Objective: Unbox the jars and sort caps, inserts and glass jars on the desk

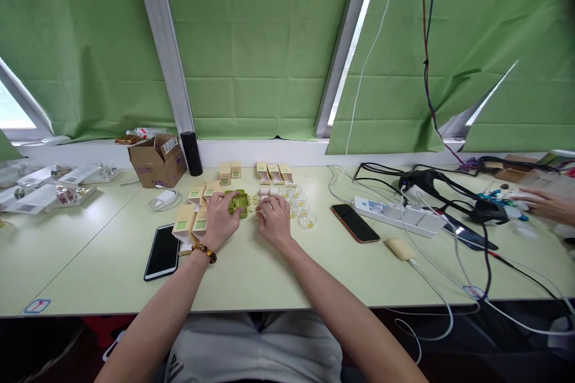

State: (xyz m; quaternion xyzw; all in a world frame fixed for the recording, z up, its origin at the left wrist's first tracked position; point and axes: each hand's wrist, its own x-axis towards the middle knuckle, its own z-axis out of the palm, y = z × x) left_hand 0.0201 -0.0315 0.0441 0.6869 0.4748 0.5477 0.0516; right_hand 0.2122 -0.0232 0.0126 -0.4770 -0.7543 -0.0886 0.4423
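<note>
My left hand (216,219) has its thumb and fingers on the left edge of a small olive-green moulded case (243,200), which lies on the table. My right hand (275,218) is just to the right, its fingers bent and pressed together; whatever they pinch is hidden. Between the hands are several tiny yellowish pieces (253,200). Clear plastic cups (307,219) with bits of yellow stand beyond my right hand, near pale pink rolls (269,191). Cream boxes with green squares (183,222) sit beside my left wrist.
More cream boxes (275,173) stand at the back. A black phone (162,252) lies left, another phone (354,223) right. Farther right are a power strip (395,215), cables and a black headset (422,182). Another person's hand (548,204) is at the far right. A cardboard box (157,163) stands back left.
</note>
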